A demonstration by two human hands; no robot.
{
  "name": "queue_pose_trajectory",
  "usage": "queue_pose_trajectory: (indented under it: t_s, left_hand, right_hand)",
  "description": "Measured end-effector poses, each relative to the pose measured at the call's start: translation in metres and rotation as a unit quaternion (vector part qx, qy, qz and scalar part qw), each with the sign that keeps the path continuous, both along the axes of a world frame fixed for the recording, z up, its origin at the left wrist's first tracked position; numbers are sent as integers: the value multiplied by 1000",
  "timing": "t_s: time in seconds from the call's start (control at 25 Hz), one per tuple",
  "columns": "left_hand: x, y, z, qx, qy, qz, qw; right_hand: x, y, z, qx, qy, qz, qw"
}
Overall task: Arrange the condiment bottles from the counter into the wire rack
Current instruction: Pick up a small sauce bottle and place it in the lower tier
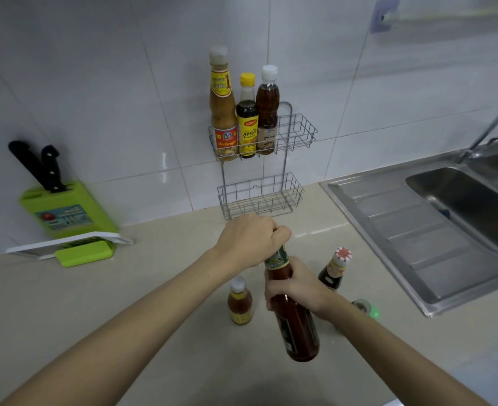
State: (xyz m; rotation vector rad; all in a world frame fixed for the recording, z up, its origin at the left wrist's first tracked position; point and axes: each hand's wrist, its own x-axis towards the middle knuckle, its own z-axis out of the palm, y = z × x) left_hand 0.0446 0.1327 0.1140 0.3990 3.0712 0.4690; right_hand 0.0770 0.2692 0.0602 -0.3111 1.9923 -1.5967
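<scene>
Above the counter (154, 303), the left hand (249, 240) closes over the cap of a tall red sauce bottle (296, 317); the right hand (296, 287) wraps its shoulder. Probably heavy, slick glass, best gripped mid-body. Beyond, the wire rack (297, 131) holds three bottles.

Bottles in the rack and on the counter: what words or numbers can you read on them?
"1": on the neck label of the tall tan sauce bottle in the wire rack.
Yellow-capped bottle: red and yellow label, Thai writing too blurred to quote.
White-capped bottle: label unreadable.
Red sauce bottle held by the left hand and right hand: unreadable.
Green knife block sticker: too blurred.
</scene>
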Motion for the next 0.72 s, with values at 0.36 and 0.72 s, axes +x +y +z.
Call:
queue_pose_trajectory:
  t_s: [0.36, 0.72]
  left_hand:
    - [0, -2, 0, 30, 55, -92, 994]
    - [-3, -34, 21, 224, -103, -163, 955]
  right_hand:
    - [-7, 13, -3, -197, -170, 174, 950]
    - [-32, 1, 22, -101, -56, 214, 970]
